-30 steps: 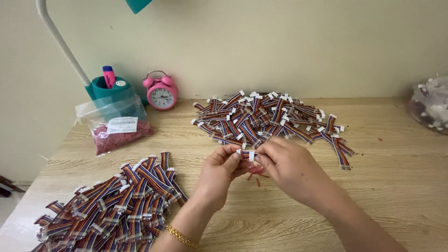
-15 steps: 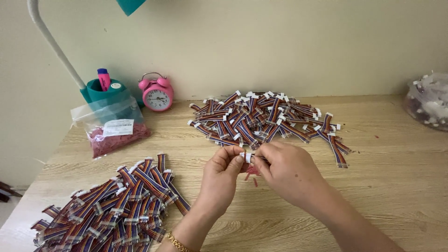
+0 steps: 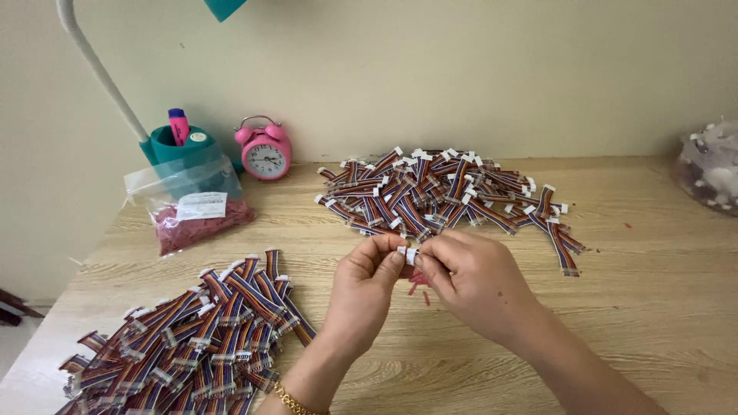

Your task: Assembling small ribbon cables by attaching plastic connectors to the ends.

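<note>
My left hand [image 3: 367, 280] and my right hand [image 3: 475, 277] meet over the middle of the wooden table [image 3: 653, 292]. Together they pinch a short ribbon cable [image 3: 407, 255] with a white connector; most of it is hidden by my fingers. Behind the hands lies a loose pile of rainbow-coloured ribbon cables [image 3: 438, 192] with white plugs. A second, denser heap of the same cables [image 3: 192, 338] lies at the near left, beside my left forearm.
A clear plastic bag of red bits [image 3: 192, 211] lies at the back left, before a teal pen cup and lamp base [image 3: 181, 146]. A pink alarm clock [image 3: 265, 152] stands by the wall. Another clear bag with white parts [image 3: 711, 173] sits at the right edge.
Both hands stay together on the cable with only small finger movements. The view has shifted slightly.
</note>
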